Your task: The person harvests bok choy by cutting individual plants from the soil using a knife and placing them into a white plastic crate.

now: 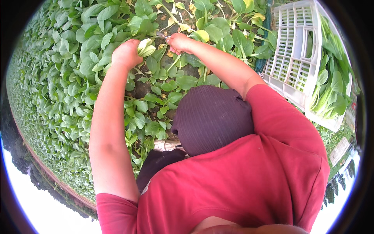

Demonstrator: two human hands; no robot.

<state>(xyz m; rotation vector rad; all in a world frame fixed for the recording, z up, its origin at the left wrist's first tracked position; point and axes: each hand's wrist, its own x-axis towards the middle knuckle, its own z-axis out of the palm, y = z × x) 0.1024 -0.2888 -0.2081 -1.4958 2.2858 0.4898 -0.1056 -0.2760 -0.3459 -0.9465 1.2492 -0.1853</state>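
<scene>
My left hand is closed around a bunch of leafy greens, whose pale cut stem ends point right towards my other hand. My right hand grips a small metal blade, its handle mostly hidden in my fingers. The blade's tip points up and left, a short way from the stem ends. Beneath both hands lie loose green leaves and yellowed leaves on dark soil. Dense green leafy plants stand beside and beyond my left hand.
A white slatted plastic crate stands tilted at the upper right, with long-stemmed greens inside. My knee in dark cloth is below my right forearm, near a light shoe. Low green plants grow left of the knee.
</scene>
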